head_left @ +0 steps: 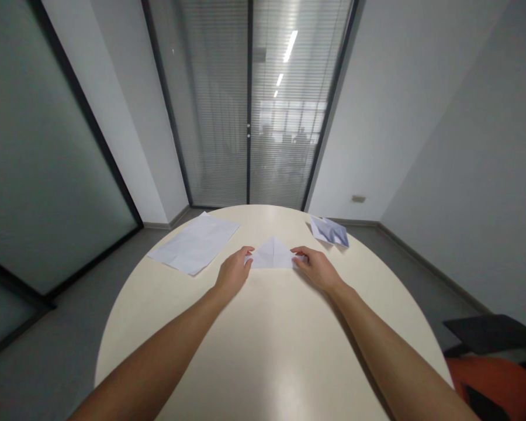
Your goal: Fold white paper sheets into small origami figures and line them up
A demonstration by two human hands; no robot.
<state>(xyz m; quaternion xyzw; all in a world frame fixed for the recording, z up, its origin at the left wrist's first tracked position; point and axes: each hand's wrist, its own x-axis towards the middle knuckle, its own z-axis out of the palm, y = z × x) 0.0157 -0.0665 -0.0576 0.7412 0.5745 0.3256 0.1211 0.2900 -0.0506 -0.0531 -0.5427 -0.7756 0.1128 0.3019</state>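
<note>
A sheet of white paper folded into a triangle [273, 255] lies on the table in front of me, its point facing away and a crease down its middle. My left hand [236, 270] pinches the left corner between thumb and fingers. At the opposite corner my right hand [316, 266] grips the paper the same way. Both corners are partly hidden by my fingers.
The round cream table [258, 339] carries a stack of flat white paper [197, 242] at the left and a folded paper piece [329, 231] at the back right. An orange and black chair [499, 380] stands at the lower right.
</note>
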